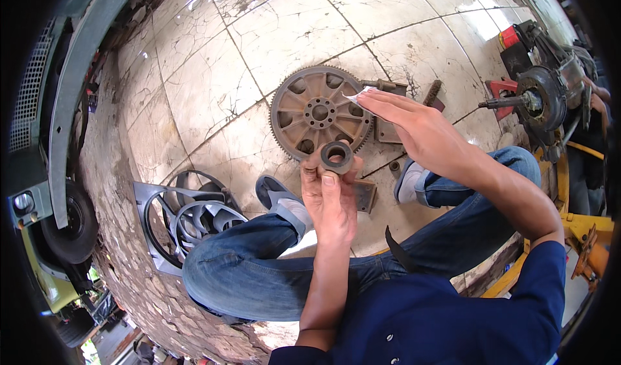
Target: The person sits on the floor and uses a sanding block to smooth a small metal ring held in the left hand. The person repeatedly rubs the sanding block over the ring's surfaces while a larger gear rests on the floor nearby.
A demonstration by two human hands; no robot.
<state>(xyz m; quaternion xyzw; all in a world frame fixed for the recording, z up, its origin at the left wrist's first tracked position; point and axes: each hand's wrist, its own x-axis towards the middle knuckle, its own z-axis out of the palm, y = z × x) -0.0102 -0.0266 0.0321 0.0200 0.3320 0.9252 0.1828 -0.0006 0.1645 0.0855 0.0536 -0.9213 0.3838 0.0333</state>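
Note:
My left hand (331, 200) is closed round a thick dark metal ring (337, 166), thumb on its near side, with the round hole facing up. Farther off and to the right, my right hand (414, 122) is raised with its fingers straight and pressed together. A small white scrap of paper or cloth (356, 96) sticks out at its fingertips; the rest of it is hidden under them. Beyond both hands a rusty toothed flywheel (301, 93) lies flat on the tiled floor, with spokes and a ring of bolt holes at its hub.
Metal blocks (390, 133) and a toothed rod (432, 92) lie right of the flywheel; another plate (366, 195) is nearer. A fan shroud (158, 229) rests at left beside a vehicle wheel (71, 223). A hub assembly (543, 100) stands at right, near a yellow frame (585, 224).

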